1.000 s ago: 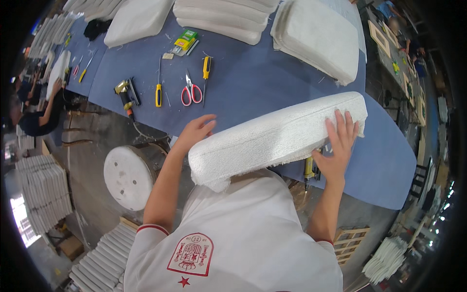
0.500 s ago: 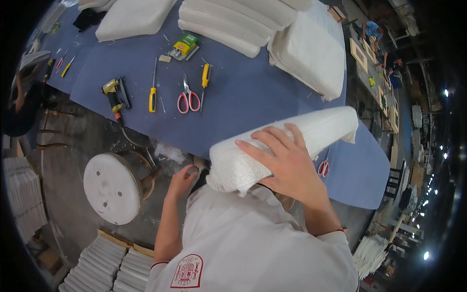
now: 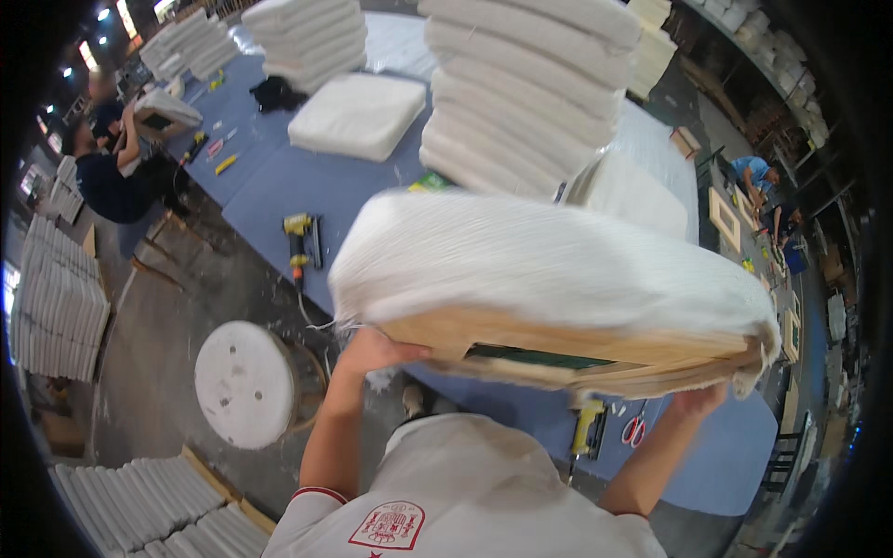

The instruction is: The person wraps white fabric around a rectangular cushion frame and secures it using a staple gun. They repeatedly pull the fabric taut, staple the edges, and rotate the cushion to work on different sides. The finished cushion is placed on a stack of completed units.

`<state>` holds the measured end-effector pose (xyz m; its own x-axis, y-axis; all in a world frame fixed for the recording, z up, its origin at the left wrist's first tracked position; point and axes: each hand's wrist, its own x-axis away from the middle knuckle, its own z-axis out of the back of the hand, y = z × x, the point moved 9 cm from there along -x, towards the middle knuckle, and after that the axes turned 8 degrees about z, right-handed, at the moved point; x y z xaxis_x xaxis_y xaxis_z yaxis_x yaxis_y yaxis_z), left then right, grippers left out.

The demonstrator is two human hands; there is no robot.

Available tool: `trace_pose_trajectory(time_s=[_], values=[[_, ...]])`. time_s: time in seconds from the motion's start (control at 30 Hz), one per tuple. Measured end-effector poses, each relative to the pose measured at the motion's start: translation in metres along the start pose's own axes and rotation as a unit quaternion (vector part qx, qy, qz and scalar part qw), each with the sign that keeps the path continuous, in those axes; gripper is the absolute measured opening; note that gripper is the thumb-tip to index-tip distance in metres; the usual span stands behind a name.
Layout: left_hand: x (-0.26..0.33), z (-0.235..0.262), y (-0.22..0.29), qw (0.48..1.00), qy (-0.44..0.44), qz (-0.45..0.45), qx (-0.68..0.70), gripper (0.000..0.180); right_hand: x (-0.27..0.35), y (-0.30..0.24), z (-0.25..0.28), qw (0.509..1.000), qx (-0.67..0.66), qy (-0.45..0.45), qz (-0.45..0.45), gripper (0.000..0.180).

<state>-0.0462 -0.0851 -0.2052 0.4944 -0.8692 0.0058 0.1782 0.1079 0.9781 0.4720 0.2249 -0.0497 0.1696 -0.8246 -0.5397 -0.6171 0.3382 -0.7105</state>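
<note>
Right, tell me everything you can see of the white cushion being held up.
The white cushion is a thick rectangular pad wrapped in white fabric, with a pale wooden board as its underside, now tipped toward the camera. Loose fabric frays at its corners. It is lifted above the blue table, the left hand under its near left end, the right hand under the right.

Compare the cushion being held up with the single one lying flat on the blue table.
The held cushion is lifted off the table and tilted, wooden underside showing, gripped by the left hand and right hand. The flat cushion rests on the blue table, top up, untouched. Both are white and padded.
</note>
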Motion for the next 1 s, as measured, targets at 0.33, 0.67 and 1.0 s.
trace_pose_trajectory(time_s=[0.33, 0.67, 1.0], values=[[-0.083, -0.165, 0.265, 0.895, -0.072, -0.241, -0.369, 0.095, 0.199, 0.183, 0.086, 0.856, 0.188, 0.106, -0.469, 0.052], [-0.11, -0.377, 0.261, 0.859, -0.238, -0.191, -0.411, 0.046, 0.116, 0.093, 0.027, 0.948, -0.124, 0.101, -0.274, 0.04], [-0.113, -0.448, 0.235, 0.825, -0.307, -0.09, -0.466, 0.054, 0.135, 0.108, 0.028, 0.931, -0.166, 0.059, -0.318, 0.044]])
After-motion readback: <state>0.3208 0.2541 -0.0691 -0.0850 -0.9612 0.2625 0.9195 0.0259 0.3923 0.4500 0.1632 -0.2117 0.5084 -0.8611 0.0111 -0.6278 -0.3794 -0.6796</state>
